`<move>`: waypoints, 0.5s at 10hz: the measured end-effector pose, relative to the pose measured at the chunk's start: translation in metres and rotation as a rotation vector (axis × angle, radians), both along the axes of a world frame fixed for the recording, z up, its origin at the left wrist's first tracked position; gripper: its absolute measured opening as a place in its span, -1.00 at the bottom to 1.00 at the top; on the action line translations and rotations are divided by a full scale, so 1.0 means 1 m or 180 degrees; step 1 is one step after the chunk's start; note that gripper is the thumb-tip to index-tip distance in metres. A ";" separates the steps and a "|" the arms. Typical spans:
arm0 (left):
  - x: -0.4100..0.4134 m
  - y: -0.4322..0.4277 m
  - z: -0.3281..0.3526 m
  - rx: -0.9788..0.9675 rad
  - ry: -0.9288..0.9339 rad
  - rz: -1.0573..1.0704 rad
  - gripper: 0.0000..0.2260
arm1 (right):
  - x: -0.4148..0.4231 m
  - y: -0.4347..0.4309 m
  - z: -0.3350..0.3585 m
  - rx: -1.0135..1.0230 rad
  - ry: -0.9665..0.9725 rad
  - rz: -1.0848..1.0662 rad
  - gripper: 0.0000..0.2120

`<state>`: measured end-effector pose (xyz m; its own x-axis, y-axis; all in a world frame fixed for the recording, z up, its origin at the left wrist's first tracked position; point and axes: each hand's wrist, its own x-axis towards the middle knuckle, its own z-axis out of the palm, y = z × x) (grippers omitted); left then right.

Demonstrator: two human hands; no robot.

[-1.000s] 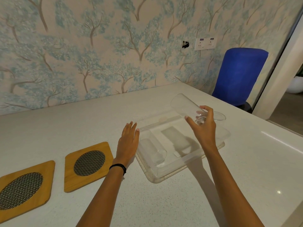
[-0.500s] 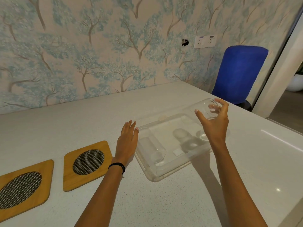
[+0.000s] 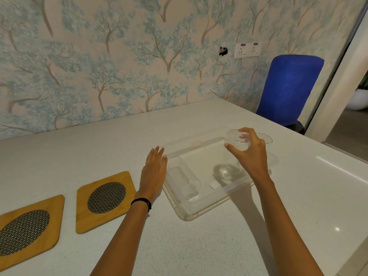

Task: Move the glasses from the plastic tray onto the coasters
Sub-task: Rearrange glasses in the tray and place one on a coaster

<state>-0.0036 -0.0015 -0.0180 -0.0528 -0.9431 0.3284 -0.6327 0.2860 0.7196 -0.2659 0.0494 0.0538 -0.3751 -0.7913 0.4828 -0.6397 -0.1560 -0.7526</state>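
over tray (image 3: 207,211): right hand (image 3: 252,156) grips glass (image 3: 238,141), now upright; left hand (image 3: 153,172) flat, unmoved

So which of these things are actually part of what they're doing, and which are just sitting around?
Part of the job:
- glass in the right hand, held glass
- glass lying in the tray
- plastic tray, steadied by the left hand
- two wooden coasters

Just there:
- blue chair
- wall sockets
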 end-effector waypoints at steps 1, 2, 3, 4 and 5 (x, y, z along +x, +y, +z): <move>0.000 0.000 0.000 0.0001 -0.0009 0.0002 -0.60 | 0.001 -0.001 -0.002 0.0110 0.0041 0.0044 -0.46; 0.000 -0.001 0.000 -0.0003 0.0022 0.0001 -0.60 | 0.002 -0.002 -0.004 0.0190 0.0083 0.0049 -0.45; 0.000 -0.001 -0.001 0.0003 0.0028 0.0001 -0.60 | 0.002 -0.004 -0.005 0.0227 0.0107 0.0062 -0.45; 0.000 -0.001 -0.001 0.0009 0.0031 -0.0006 -0.60 | 0.002 -0.005 -0.008 0.0262 0.0131 0.0032 -0.45; 0.000 -0.002 -0.001 0.0001 0.0024 -0.0008 -0.60 | 0.002 -0.005 -0.009 0.0290 0.0149 0.0034 -0.45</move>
<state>-0.0033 -0.0032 -0.0186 -0.0527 -0.9430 0.3286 -0.6265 0.2875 0.7245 -0.2642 0.0443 0.0450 -0.3451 -0.8366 0.4255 -0.6731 -0.0954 -0.7334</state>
